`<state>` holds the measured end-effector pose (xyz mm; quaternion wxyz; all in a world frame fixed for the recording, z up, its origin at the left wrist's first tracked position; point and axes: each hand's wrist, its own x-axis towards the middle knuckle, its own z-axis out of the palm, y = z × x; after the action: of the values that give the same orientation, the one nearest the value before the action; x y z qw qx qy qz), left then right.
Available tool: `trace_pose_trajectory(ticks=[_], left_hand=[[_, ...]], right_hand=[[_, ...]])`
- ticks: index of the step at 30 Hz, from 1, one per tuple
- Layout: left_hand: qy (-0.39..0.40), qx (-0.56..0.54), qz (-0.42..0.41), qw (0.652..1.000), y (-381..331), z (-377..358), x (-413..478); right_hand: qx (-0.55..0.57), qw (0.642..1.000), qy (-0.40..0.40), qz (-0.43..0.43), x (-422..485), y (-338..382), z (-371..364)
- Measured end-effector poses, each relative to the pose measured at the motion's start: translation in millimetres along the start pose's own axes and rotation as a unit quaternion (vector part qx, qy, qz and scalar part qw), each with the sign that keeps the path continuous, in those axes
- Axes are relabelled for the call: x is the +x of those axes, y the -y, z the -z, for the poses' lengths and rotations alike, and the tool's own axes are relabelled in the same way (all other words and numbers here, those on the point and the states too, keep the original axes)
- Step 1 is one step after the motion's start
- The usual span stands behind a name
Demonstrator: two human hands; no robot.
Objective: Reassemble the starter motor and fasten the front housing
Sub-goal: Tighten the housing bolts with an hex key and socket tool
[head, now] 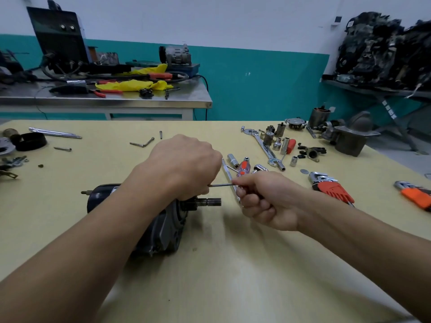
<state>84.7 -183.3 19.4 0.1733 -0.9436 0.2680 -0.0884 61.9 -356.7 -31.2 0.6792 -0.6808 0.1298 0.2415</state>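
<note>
The black starter motor [102,199] lies on its side on the yellow table [233,264], its splined shaft [211,202] pointing right. My left hand [184,164] is clamped over the top of the motor near its front end. My right hand [265,199] grips a thin hex key [220,185], whose shaft runs level and leftward under my left hand's fingers. The key's tip and the fastener are hidden. The grey front housing [349,138] stands apart at the table's far right.
Sockets, a long spanner [263,145] and a red-handled screwdriver [243,167] lie just beyond my right hand. Orange hex-key sets [333,190] sit to the right. A loose hex key [142,143], a rod [54,132] and a black ring [31,141] lie at the left. A steel bench [105,99] stands behind.
</note>
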Motion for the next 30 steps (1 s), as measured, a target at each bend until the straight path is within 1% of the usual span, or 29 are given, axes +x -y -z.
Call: trace_pose_trajectory(ticks=[1, 2, 3, 4, 5, 6, 7, 8, 9, 10, 11, 12, 13, 14, 15, 16, 17, 18, 19, 20, 21, 22, 23, 25, 26, 27, 28, 29, 30], left_hand=[[-0.001, -0.003, 0.005, 1.000, 0.2, 0.2, -0.2], [0.000, -0.005, 0.009, 1.000, 0.4, -0.1, -0.2], [0.000, -0.008, 0.012, 1.000, 0.7, -0.1, -0.2], [0.001, -0.011, 0.011, 1.000, 1.1, -0.3, 0.0], [0.003, -0.012, 0.008, 1.000, 1.1, -0.3, -0.3], [0.004, -0.012, 0.004, 1.000, 1.2, -0.5, -0.5], [0.004, -0.011, 0.001, 1.000, 1.2, -0.3, -0.9], [0.003, -0.009, -0.002, 1.000, 1.5, 0.0, -1.1], [0.000, -0.007, -0.004, 1.000, 1.7, 0.2, -1.0], [-0.002, -0.006, -0.006, 1.000, 1.8, -0.2, -1.0], [-0.003, -0.005, -0.008, 1.000, 1.9, -0.7, -1.0], [-0.003, -0.006, -0.010, 1.000, 1.9, -1.2, -0.7], [-0.002, -0.005, -0.013, 1.000, 1.8, -1.5, -0.3], [-0.001, -0.004, -0.015, 1.000, 2.0, -1.5, 0.2], [0.001, -0.003, -0.015, 1.000, 2.4, -1.6, 0.4], [0.003, -0.005, -0.015, 1.000, 2.8, -1.8, 0.3], [0.004, -0.006, -0.015, 1.000, 2.9, -1.7, 0.3], [0.003, -0.005, -0.015, 1.000, 3.0, -1.7, 0.7], [0.001, -0.004, -0.014, 1.000, 2.9, -2.1, 0.8], [0.000, -0.003, -0.013, 1.000, 2.7, -2.5, 0.8], [-0.001, -0.004, -0.012, 1.000, 2.7, -2.7, 0.9], [-0.001, -0.005, -0.012, 1.000, 2.9, -2.7, 1.0], [0.000, -0.005, -0.013, 1.000, 3.2, -2.7, 0.9], [0.001, -0.006, -0.014, 1.000, 3.3, -2.6, 0.3], [0.001, -0.007, -0.015, 1.000, 3.0, -2.2, 0.4], [0.001, -0.006, -0.016, 1.000, 2.8, -2.0, 0.5], [0.001, -0.005, -0.017, 1.000, 2.7, -2.0, 0.4], [0.001, -0.003, -0.017, 1.000, 2.7, -1.9, 0.1], [0.001, -0.002, -0.016, 1.000, 2.7, -1.8, -0.3]], right_hand=[[-0.059, 0.997, -0.015, 0.048, -0.5, 0.6, 0.4], [-0.162, 0.977, -0.039, 0.132, -2.5, -0.4, 1.5], [-0.287, 0.927, -0.065, 0.233, -5.8, -2.1, 3.5], [-0.421, 0.842, -0.086, 0.326, -7.4, -4.3, 9.4], [-0.532, 0.749, -0.092, 0.383, -7.5, -5.9, 16.7], [-0.611, 0.673, -0.088, 0.408, -7.0, -6.5, 22.8], [-0.652, 0.622, -0.080, 0.426, -5.8, -6.3, 27.0], [-0.664, 0.594, -0.076, 0.448, -2.9, -6.1, 29.6], [-0.651, 0.594, -0.076, 0.466, 1.2, -6.5, 30.8], [-0.615, 0.626, -0.075, 0.474, 3.5, -6.8, 27.9], [-0.555, 0.685, -0.072, 0.467, 4.7, -7.3, 21.6], [-0.470, 0.765, -0.064, 0.436, 5.7, -7.4, 15.8], [-0.367, 0.851, -0.056, 0.372, 7.3, -6.0, 12.3], [-0.252, 0.931, -0.036, 0.263, 8.1, -3.3, 9.5], [-0.138, 0.981, -0.004, 0.139, 7.9, -0.4, 7.3], [-0.058, 0.997, 0.014, 0.053, 6.6, 1.7, 5.9], [-0.031, 0.999, 0.017, 0.020, 4.9, 3.1, 5.6], [-0.055, 0.998, 0.008, 0.031, 3.9, 3.9, 5.8], [-0.135, 0.987, -0.018, 0.088, 4.1, 3.3, 7.0], [-0.250, 0.950, -0.058, 0.176, 3.9, 1.8, 7.9], [-0.369, 0.883, -0.103, 0.270, 3.4, -0.3, 9.6], [-0.470, 0.797, -0.138, 0.353, 3.8, -2.4, 14.3], [-0.545, 0.717, -0.150, 0.409, 4.5, -4.3, 19.3], [-0.627, 0.588, -0.153, 0.488, 6.3, -7.4, 28.5], [-0.645, 0.536, -0.154, 0.523, 8.2, -9.1, 31.5], [-0.653, 0.495, -0.157, 0.552, 11.3, -10.8, 33.3], [-0.656, 0.469, -0.156, 0.571, 14.0, -11.4, 33.6], [-0.657, 0.457, -0.152, 0.580, 16.4, -10.4, 33.2], [-0.655, 0.460, -0.147, 0.581, 18.6, -9.6, 32.9]])
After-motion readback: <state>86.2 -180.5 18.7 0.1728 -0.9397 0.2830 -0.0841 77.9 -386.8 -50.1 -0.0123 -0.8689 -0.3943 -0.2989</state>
